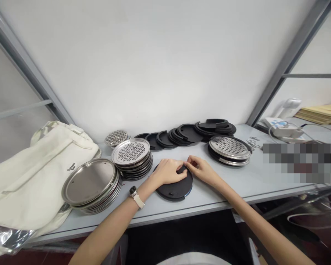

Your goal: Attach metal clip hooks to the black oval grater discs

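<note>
A black round plate [172, 191] with a raised rim lies flat near the table's front edge. My left hand [169, 172] reaches over its upper part, fingers curled at the far rim and thumb pointing right across it. My right hand [200, 170] is closed in a pinch at the plate's upper right edge, its fingertips meeting those of my left hand. Whatever sits between the right fingertips is too small to make out. To the left stand a stack of metal grater discs [131, 151] and a stack of smooth metal discs [91, 182].
Black rimmed plates [190, 133] lie overlapping along the wall. At right are stacked slotted metal discs [230, 148] with black plates and small metal rings [254, 142]. A smaller grater pile [116, 138] stands behind. A white bag [46, 173] covers the left end.
</note>
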A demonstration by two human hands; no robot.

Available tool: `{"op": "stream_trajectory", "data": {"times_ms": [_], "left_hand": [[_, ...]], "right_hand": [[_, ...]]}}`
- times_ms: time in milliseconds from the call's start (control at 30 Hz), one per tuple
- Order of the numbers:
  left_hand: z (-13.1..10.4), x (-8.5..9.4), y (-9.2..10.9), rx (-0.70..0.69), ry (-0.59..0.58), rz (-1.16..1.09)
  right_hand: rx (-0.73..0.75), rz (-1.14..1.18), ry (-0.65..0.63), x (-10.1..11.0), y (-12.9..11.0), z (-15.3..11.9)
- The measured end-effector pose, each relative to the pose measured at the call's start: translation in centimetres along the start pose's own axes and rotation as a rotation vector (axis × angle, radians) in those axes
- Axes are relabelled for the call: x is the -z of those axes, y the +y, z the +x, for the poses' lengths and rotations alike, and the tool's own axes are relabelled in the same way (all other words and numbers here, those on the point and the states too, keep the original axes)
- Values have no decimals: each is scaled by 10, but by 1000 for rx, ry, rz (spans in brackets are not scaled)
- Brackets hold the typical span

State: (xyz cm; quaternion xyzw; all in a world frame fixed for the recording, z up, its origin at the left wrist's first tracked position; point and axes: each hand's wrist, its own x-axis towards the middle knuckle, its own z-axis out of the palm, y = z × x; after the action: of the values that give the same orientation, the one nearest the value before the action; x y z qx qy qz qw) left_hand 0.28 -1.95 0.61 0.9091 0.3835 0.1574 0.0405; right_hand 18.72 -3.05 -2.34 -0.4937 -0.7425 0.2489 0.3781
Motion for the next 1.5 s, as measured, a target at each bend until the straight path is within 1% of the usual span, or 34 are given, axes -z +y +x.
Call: {"op": "stream_trajectory", "data": {"times_ms": [100,167,233,333,400,467,500,633,767,967,1133,1300,1400,1500], "left_hand": [[0,1,1,18,-3,5],[-1,1,2,20,-3,6],[-1,2,2,16,-3,4],[-1,3,3,16,-7,9],[-1,4,3,18,-13,14],[0,4,3,16,-22,15],[0,5,3,14,-25,14],[0,5,3,18,-30,14],[-1,4,3,10,-24,23],[-1,3,3,2,-8,17],[-1,3,2,-15,1,28],[0,2,1,-15,-13,35],[0,2,1,-9,-22,33],[0,1,1,-2,-30,22]], "right_hand": [[1,82,75,2,0,0],[-61,155,68,3,0,-2],[-110,176,62,3,2,-3],[-94,97,94,1,4,-4],[-69,55,53,0,4,-6],[-54,54,-16,0,3,-8],[-50,66,-30,1,2,-10],[-59,71,-37,5,-2,-16],[-56,-35,-87,8,-3,-18],[-23,-142,-47,13,-1,-26],[-20,-145,-71,25,1,-36],[-6,-247,-58,32,2,-35],[-13,-270,-66,33,2,-34],[-43,-263,-42,33,-1,-33]]}}
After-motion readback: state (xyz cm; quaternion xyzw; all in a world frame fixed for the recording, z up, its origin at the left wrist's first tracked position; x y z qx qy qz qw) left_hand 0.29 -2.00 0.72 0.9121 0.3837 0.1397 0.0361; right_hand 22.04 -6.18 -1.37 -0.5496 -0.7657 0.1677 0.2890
